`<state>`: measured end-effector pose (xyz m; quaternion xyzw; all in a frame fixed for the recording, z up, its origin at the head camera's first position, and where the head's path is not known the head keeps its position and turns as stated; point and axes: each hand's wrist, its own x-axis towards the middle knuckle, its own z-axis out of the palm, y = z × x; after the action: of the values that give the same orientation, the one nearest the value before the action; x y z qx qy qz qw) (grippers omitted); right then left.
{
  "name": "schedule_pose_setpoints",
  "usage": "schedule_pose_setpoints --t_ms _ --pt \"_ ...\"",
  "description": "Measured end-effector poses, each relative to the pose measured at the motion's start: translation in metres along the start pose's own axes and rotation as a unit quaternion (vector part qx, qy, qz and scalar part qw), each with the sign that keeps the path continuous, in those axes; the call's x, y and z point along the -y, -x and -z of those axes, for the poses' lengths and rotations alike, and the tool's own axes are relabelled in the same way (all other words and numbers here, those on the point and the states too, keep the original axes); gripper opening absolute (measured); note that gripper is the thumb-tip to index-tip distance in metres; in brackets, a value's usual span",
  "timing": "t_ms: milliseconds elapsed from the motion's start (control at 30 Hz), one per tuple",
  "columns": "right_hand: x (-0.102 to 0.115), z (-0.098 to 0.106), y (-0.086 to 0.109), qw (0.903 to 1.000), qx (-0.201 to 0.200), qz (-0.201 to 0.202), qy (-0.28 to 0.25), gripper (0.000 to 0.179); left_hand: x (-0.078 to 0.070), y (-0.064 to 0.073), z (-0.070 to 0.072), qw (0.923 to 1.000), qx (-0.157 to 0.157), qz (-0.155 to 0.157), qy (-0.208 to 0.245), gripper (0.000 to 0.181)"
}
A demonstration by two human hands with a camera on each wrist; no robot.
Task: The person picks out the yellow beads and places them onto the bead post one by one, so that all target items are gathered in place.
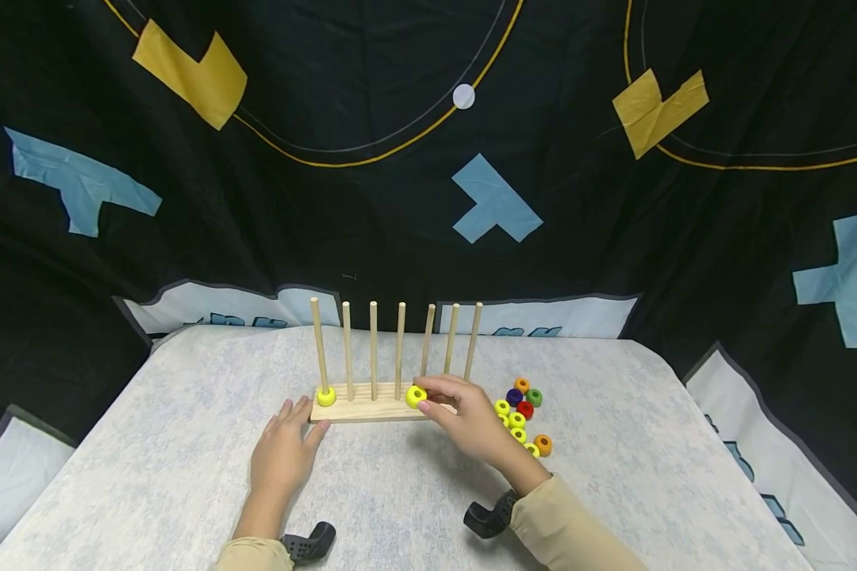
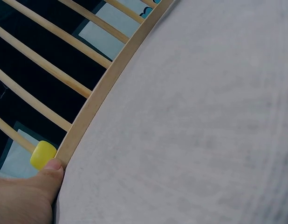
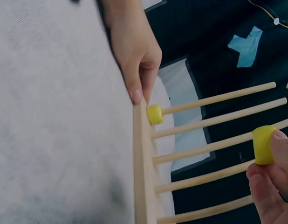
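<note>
A wooden peg rack (image 1: 371,411) stands on the table with several upright pegs. One yellow bead (image 1: 326,396) sits at the foot of its leftmost peg. My left hand (image 1: 283,456) holds the rack's left end, thumb on the front edge and fingers beside the end. Between thumb and fingertips, my right hand (image 1: 464,416) pinches another yellow bead (image 3: 264,145). In the head view this bead is in front of the middle pegs, its hole facing up toward the camera. The right wrist view shows it beside the pegs, apart from them.
Loose beads lie on the table right of the rack: several yellow ones (image 1: 517,420), orange (image 1: 543,444), red (image 1: 524,409), green (image 1: 534,397) and dark purple (image 1: 514,397). My right forearm partly covers the nearest. A black patterned cloth (image 1: 400,222) hangs behind the pale table (image 1: 186,444).
</note>
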<state>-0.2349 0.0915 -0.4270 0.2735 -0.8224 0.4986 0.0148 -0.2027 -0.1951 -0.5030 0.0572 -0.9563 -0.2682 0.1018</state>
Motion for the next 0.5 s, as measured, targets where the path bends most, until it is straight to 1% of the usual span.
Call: schedule_pose_setpoints --t_ms 133,233,500 --pt "0.007 -0.001 -0.008 1.0 -0.007 0.002 0.0 0.035 0.0 0.0 0.0 1.0 0.003 0.0 0.0 0.061" --pt "0.015 0.0 -0.015 0.9998 -0.012 0.012 0.002 0.034 0.0 0.0 0.0 1.0 0.003 0.001 0.0 0.061" --pt "0.037 0.008 -0.032 0.9973 -0.04 0.061 0.012 0.036 0.0 0.0 0.001 1.0 0.0 0.003 0.0 0.061"
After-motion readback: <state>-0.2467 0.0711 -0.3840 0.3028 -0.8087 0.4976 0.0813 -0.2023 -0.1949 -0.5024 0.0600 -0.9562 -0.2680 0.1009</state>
